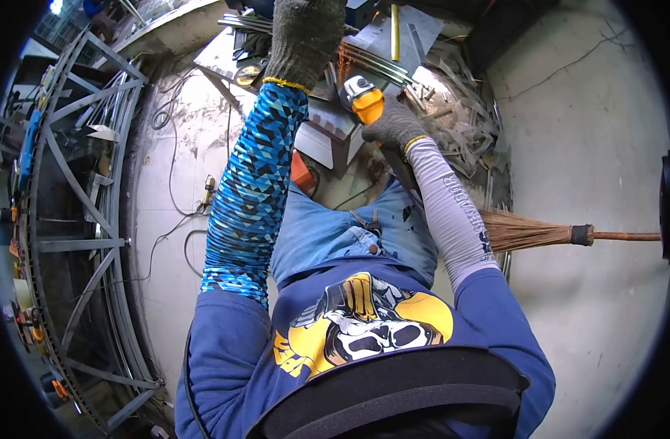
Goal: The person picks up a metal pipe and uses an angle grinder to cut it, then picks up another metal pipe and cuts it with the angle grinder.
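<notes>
My right hand (396, 126), in a dark grey glove with a yellow cuff edge, is closed around a yellow angle grinder (367, 104). The grinder's metal head (357, 86) points up and left, beside a bundle of thin metal bars (375, 63). Orange sparks (342, 62) spray near the bars. My left hand (308, 33), in a matching glove, reaches to the top edge of the view, left of the sparks. Its fingers are out of sight, so what it touches does not show.
A yellow bar (395, 33) lies on a metal sheet. Metal offcuts (459, 110) are heaped to the right, above a straw broom (536, 232). A round black and yellow item (247, 74) sits at the left. Cables (175, 175) trail over the floor beside a metal frame (79, 245).
</notes>
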